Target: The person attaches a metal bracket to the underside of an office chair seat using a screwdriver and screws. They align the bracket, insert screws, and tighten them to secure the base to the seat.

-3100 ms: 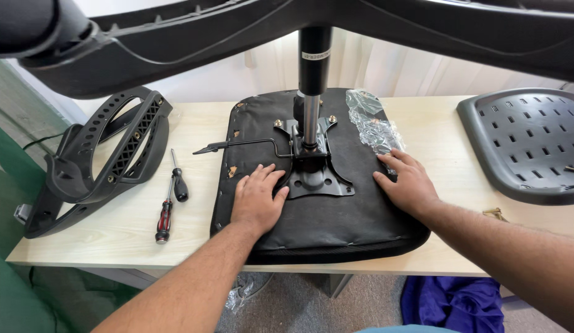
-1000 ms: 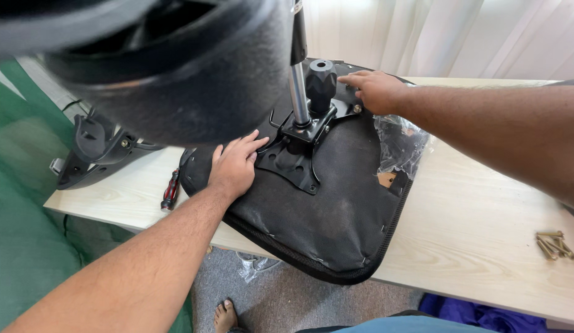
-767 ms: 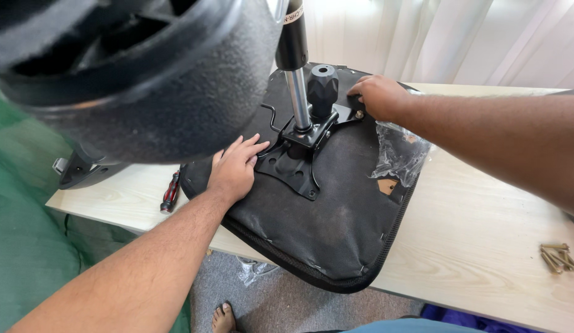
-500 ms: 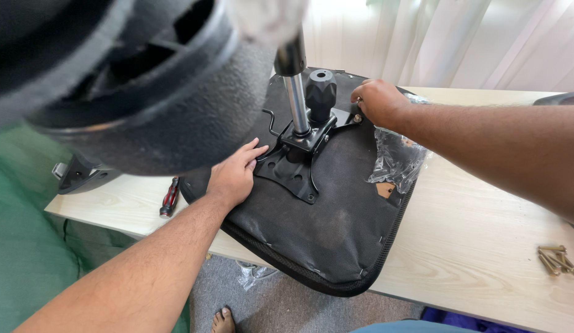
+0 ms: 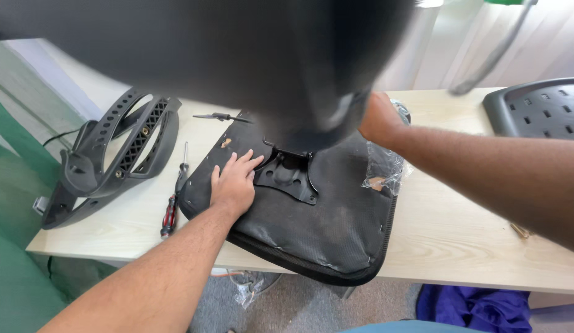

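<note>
The black seat cushion (image 5: 311,216) lies upside down on the wooden table (image 5: 459,228), overhanging its near edge. It is pressed flat by the open left hand (image 5: 233,184) beside the metal mounting plate (image 5: 291,176). The right hand (image 5: 379,118) is curled at the far side; what it grasps cannot be told. Steady downward pressure is best kept so the cushion does not slide. A screwdriver (image 5: 174,198) lies to the left, pale curtains (image 5: 484,55) beyond.

daylight pours through the pale curtains (image 5: 484,55) at the far side, bright enough to wash their folds out. you see the wooden table (image 5: 459,222) evenly lit, with soft shadows. a big dark shape (image 5: 250,61) close to your lens fills the top, heavily blurred and out of focus. your left hand (image 5: 233,185) is sharp; edges bend slightly.
</note>
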